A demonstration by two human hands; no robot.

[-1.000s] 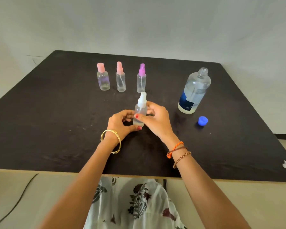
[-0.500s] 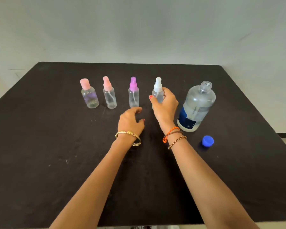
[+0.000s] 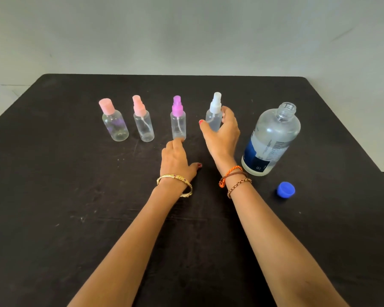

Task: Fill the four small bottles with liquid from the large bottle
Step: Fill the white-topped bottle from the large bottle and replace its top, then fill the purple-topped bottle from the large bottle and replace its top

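Four small clear bottles stand in a row on the black table (image 3: 53,218): a pink-capped bottle (image 3: 114,124), a pink spray bottle (image 3: 143,120), a purple spray bottle (image 3: 178,119) and a white spray bottle (image 3: 214,114). My right hand (image 3: 222,136) holds the white spray bottle from behind, fingers curled round its body. My left hand (image 3: 177,160) lies low on the table, its fingertips touching the base of the purple spray bottle. The large clear bottle (image 3: 272,138) stands uncapped to the right, partly filled.
The blue cap (image 3: 285,189) of the large bottle lies on the table in front of it, right of my right forearm. A pale wall rises behind the table's far edge.
My right hand carried the white spray bottle from near the table's front out into the row beside the purple one. My left hand let go of it and slid forward to the purple bottle's base.
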